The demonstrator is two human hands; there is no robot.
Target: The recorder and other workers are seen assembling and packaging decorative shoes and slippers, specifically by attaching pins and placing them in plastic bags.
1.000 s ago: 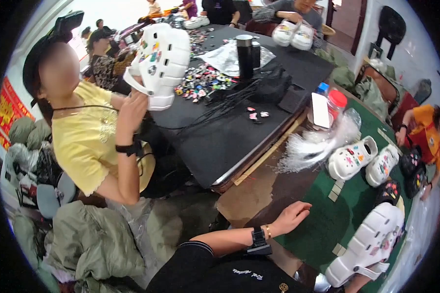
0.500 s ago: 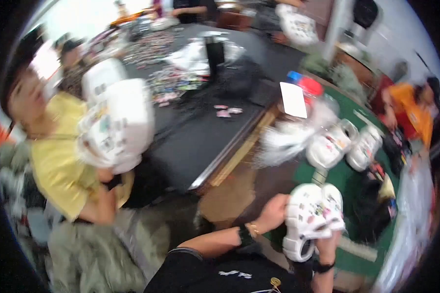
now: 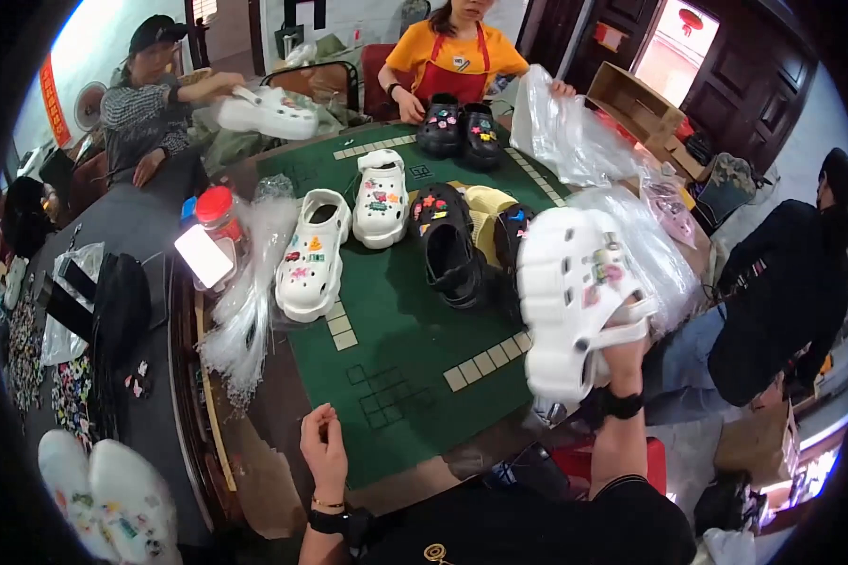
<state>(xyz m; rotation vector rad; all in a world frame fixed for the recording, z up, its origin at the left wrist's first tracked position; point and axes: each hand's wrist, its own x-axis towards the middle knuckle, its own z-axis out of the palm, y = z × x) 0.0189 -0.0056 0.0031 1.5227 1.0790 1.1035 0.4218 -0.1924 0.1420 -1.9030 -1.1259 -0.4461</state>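
My right hand (image 3: pixel 622 363) grips a white clog (image 3: pixel 561 292) by its heel end, lifted over the right side of the green table. Colourful charms dot its upper; whether a second clog sits behind it I cannot tell. My left hand (image 3: pixel 325 447) is raised over the table's near left edge, fingers loosely curled and nothing visible in them. Two white clogs (image 3: pixel 382 202) with charms stand apart on the green top. To their right, a black clog (image 3: pixel 448 250) with charms leans by a yellow lining, and another dark clog (image 3: pixel 513 231) is partly hidden by my white one.
Across the table, a person in an orange top (image 3: pixel 457 56) is beside two black clogs (image 3: pixel 462 127). Clear plastic bags (image 3: pixel 575 132) lie at the right. Plastic strips (image 3: pixel 245 311), a phone (image 3: pixel 204 256) and a red-lidded jar (image 3: pixel 219 212) occupy the left edge. Another person (image 3: pixel 151 104) holds white clogs.
My view has swung right. My left hand has come off the white clogs, which both hands were on before. My right hand has carried its clog to the table's right side.
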